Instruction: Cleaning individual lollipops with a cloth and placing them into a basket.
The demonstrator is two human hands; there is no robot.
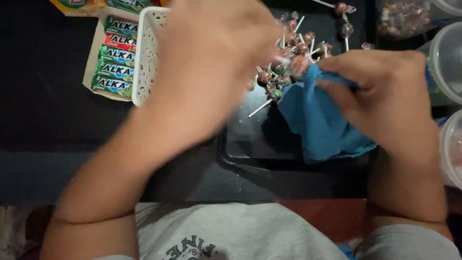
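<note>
- Right hand (390, 91) has its fingers bunched tight on a crumpled blue cloth (320, 120), pinching the fabric near its top edge while the rest hangs down over the shiny black tray (250, 144).
- Left hand (211, 62) is a blur above the tray, fingers reaching toward the cloth; whether they are curled shut or spread I cannot tell, though a thin white stick seems to poke out at its fingertips.
- One wrapped round lollipop (301, 64) sits right at the cloth's upper edge, between the two hands, touching the blue fabric.
- Behind it, a heap of wrapped lollipops with white sticks (284, 72) lies on the far part of the tray, a few strays scattered further back.
- White plastic basket with a lattice wall (144, 62) stands just left of the tray, partly hidden by the left hand.
- Beside the basket, a row of green and red candy packs (115, 58) lies in an open cardboard box.
- Clear round plastic tubs (445, 62) line the right edge, close to the right hand.
</note>
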